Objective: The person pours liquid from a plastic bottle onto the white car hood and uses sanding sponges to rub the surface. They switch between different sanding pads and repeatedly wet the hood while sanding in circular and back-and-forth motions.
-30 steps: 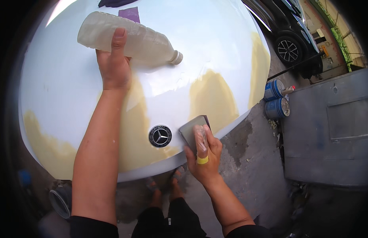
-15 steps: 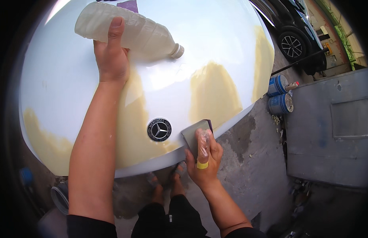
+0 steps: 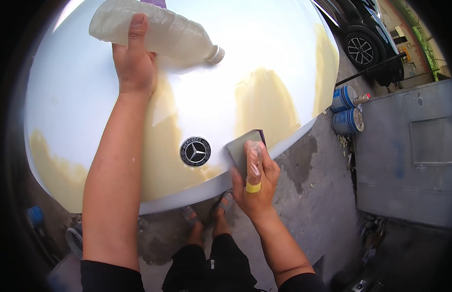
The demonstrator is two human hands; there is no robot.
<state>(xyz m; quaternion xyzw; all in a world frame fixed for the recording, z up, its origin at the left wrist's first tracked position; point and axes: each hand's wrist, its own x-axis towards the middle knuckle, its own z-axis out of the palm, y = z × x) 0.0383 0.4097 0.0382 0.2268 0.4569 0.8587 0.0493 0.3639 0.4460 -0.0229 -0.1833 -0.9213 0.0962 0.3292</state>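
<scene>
A translucent plastic bottle [image 3: 170, 36] lies sideways in my left hand [image 3: 134, 65], my thumb over its top and its capped end pointing right and toward me. Below it spreads a white car hood [image 3: 206, 107] with sanded-looking yellowish patches [image 3: 265, 104]. My right hand [image 3: 260, 182] presses a grey sanding block [image 3: 237, 150] against the hood near its front edge, right of the round emblem [image 3: 195, 151]. A purple edge shows along the block's far right side. Clear film and a yellow band wrap one right finger. The block's underside is hidden.
A purple sheet [image 3: 155, 3] lies on the hood beyond the bottle. Two blue cans [image 3: 347, 120] stand on the concrete floor at the right, beside a grey panel [image 3: 401, 194]. Farther off is a dark car wheel [image 3: 360, 50]. My feet are just below the hood's edge.
My right hand and the sanding block have moved slightly up the hood, away from me. My left hand keeps its hold on the bottle. The whole view has shifted a little.
</scene>
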